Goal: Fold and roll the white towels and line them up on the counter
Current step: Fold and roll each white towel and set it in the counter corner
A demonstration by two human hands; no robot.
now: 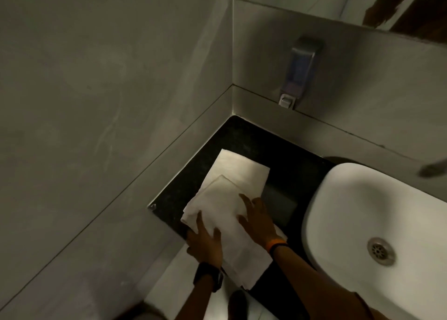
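Note:
A folded white towel (226,206) lies on top of a second flat white towel (242,167) on the black counter (244,135), in the corner left of the sink. Its near end hangs past the counter's front edge. My left hand (205,242) rests flat on the towel's left near edge, fingers spread. My right hand (256,219) presses flat on the towel's right side, fingers apart. Neither hand grips the cloth. I wear a dark watch on my left wrist and an orange band on my right.
A white basin (358,203) with a metal drain (381,250) fills the right side. A soap dispenser (301,70) hangs on the back wall above the counter. Grey tiled walls close off the left and back. A mirror (362,2) sits at top right.

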